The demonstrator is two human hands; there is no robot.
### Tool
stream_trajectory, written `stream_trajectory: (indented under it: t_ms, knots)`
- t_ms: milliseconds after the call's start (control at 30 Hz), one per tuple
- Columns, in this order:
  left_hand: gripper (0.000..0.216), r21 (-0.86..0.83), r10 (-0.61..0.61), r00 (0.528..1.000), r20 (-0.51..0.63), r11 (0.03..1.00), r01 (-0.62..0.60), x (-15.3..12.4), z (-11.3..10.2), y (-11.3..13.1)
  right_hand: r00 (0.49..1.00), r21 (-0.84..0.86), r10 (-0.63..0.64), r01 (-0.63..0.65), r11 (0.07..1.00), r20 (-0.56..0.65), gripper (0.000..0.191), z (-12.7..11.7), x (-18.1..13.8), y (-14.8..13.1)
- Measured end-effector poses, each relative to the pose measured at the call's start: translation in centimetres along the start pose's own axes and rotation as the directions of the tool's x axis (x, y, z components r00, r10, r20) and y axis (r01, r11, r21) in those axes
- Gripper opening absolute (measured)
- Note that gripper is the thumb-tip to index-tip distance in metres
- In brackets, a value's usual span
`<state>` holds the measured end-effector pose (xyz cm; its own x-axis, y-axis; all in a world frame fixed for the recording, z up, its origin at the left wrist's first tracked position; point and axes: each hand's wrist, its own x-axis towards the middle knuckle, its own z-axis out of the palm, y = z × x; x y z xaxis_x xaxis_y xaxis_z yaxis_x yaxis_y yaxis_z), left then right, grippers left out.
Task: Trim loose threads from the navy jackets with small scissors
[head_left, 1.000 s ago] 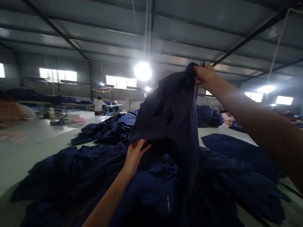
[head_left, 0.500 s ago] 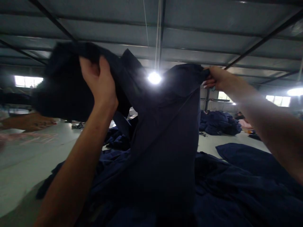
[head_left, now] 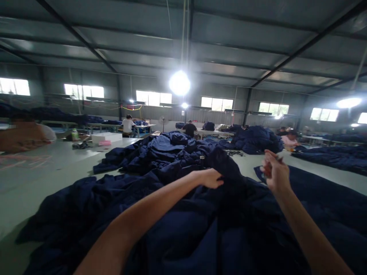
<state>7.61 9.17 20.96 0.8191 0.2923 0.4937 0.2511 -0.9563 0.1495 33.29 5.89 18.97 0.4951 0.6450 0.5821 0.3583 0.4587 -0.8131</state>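
My left hand [head_left: 211,178] reaches across to the middle, its fingers closed on a dark navy garment [head_left: 226,162]. Part of that cloth stands up from the pile, while the rest hangs down toward me and merges with the other navy cloth. To the right, my right hand [head_left: 276,173] is raised above the cloth with curled fingers. Something small and dark shows at its fingers, too blurred to name. Beneath both arms lies a heap of crumpled navy garments [head_left: 169,152]. A flat navy piece [head_left: 318,187] lies behind my right wrist.
The pale table [head_left: 74,162] carries a white box [head_left: 106,137], a pink item [head_left: 104,143] and a brown sheet-like thing [head_left: 20,137] at left. Another navy heap [head_left: 256,139] rises at back right. Several people sit farther off, including one in white [head_left: 127,125]. A bright lamp [head_left: 179,83] hangs ahead.
Both hands have come down from high up, where they held the garment spread out. My left hand moved right with the cloth; the right hand let go of it. The heap behind is now visible.
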Motion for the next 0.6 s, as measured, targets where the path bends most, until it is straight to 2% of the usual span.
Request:
stream_trajectory:
  t_ms: [67,100,167,200,267,333,367,433,467,533,600]
  knots:
    - [0.028,0.016,-0.1,0.983,0.151,0.995,0.099,-3.9,2.7,-0.6,0.998,-0.084,-0.054,0.055,0.995,0.011,0.045,-2.5,-2.3,1.8]
    - [0.028,0.041,-0.167,0.968,0.186,0.986,0.162,-6.1,3.2,-0.9,0.995,-0.138,-0.079,0.087,0.987,0.063,0.051,-3.3,-3.3,2.5]
    - [0.028,0.11,-0.341,0.926,0.161,0.939,0.326,-11.0,3.1,-1.4,0.969,-0.258,-0.095,0.155,0.954,0.228,0.062,-3.5,-5.0,3.8]
    - [0.028,0.152,-0.443,0.889,0.113,0.892,0.425,-13.4,2.6,-1.4,0.943,-0.32,-0.081,0.19,0.928,0.323,0.067,-3.1,-5.8,4.4]
    - [0.034,0.232,-0.629,0.778,0.006,0.757,0.61,-17.9,1.2,-0.9,0.877,-0.437,-0.012,0.252,0.863,0.481,0.07,-1.4,-7.0,5.7]
    - [0.046,0.283,-0.744,0.668,-0.021,0.636,0.717,-21.4,0.0,0.3,0.819,-0.539,0.083,0.293,0.79,0.567,0.057,0.8,-7.7,6.9]
    - [0.051,0.294,-0.776,0.63,-0.006,0.601,0.743,-22.7,-0.4,1.0,0.8,-0.58,0.127,0.305,0.755,0.587,0.048,1.7,-7.8,7.5]
    - [0.048,0.299,-0.806,0.591,0.037,0.573,0.763,-24.0,-0.7,2.3,0.775,-0.638,0.194,0.319,0.701,0.601,0.035,3.1,-7.2,8.4]
    - [0.038,0.293,-0.81,0.584,0.054,0.572,0.766,-24.2,-0.7,2.8,0.77,-0.655,0.213,0.323,0.684,0.602,0.033,3.3,-6.6,8.6]
    - [0.018,0.272,-0.805,0.589,0.068,0.583,0.766,-23.7,-0.5,3.5,0.776,-0.669,0.217,0.323,0.669,0.592,0.032,3.0,-4.3,8.5]
    - [0.022,0.231,-0.792,0.609,0.044,0.601,0.765,-22.3,-0.5,4.1,0.805,-0.665,0.187,0.308,0.68,0.563,0.034,1.6,-0.8,7.7]
